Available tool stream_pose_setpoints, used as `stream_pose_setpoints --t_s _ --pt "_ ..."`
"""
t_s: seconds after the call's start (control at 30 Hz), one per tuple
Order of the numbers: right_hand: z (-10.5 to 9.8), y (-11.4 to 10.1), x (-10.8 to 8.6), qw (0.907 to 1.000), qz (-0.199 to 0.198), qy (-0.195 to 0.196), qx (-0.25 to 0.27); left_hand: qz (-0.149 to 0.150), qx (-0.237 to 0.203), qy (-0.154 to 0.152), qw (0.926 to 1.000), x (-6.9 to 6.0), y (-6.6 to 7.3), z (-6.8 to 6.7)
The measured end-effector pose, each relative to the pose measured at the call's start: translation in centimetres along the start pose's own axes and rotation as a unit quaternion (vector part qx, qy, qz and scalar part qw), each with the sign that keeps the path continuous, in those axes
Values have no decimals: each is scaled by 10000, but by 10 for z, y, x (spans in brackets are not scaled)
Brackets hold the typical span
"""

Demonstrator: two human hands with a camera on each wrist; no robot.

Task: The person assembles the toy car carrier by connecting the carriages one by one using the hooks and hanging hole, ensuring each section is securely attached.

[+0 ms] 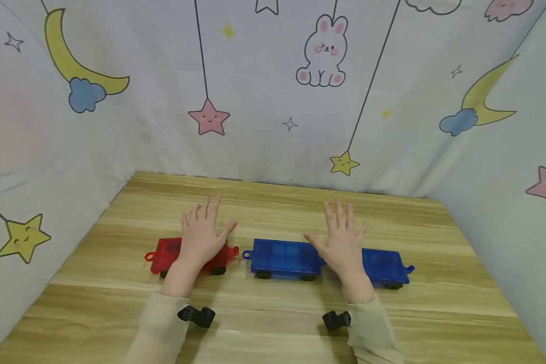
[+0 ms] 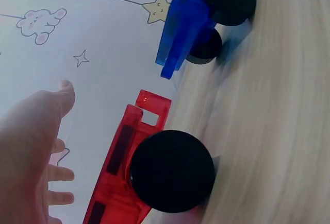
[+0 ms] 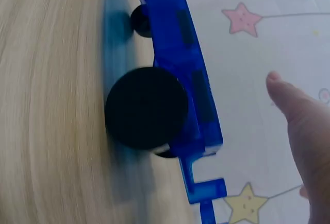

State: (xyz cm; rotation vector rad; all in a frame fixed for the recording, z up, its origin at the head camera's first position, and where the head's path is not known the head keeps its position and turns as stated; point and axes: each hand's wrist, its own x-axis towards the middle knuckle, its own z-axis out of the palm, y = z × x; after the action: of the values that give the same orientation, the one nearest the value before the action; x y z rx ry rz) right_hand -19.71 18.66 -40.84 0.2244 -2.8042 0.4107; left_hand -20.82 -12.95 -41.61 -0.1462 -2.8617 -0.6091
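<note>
A red wheeled car point(image 1: 166, 254) with a loop at its left and a hook at its right stands on the table under the left hand point(image 1: 200, 241), whose fingers are spread. In the middle stands a blue car point(image 1: 284, 257), its loop facing the red hook across a small gap. Over the right end of that car and the left end of a second blue car point(image 1: 384, 267) spreads the right hand point(image 1: 344, 247). The left wrist view shows the left hand point(image 2: 31, 147) beside the red car point(image 2: 116, 183), apart from it. In the right wrist view the right hand point(image 3: 309, 131) is clear of the blue car point(image 3: 180, 64).
The wooden table point(image 1: 264, 318) runs back to a white cloth point(image 1: 264, 151) printed with stars, moons and a rabbit, which also rises on both sides. Each wrist carries a small black camera, one on the left point(image 1: 197, 316) and one on the right point(image 1: 335, 320).
</note>
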Motion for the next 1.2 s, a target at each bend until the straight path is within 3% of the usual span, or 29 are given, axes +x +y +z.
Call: stream_pose_setpoints --t_s 0.23,0.5,0.73,1.2 --pt "4 -18 4 9995 -266 -162 -48 355 -467 -423 9974 -1 -11 -3" --pt "12 -34 7 9941 -623 -736 502 417 -877 -1056 9896 -1 -25 -7" --pt "17 -46 8 9792 -933 -1383 1152 509 -1026 -1548 9813 -3 -36 -12" --pt "20 -47 4 9451 -1464 -2461 1573 639 -1467 -2254 9610 -5 -42 -22"
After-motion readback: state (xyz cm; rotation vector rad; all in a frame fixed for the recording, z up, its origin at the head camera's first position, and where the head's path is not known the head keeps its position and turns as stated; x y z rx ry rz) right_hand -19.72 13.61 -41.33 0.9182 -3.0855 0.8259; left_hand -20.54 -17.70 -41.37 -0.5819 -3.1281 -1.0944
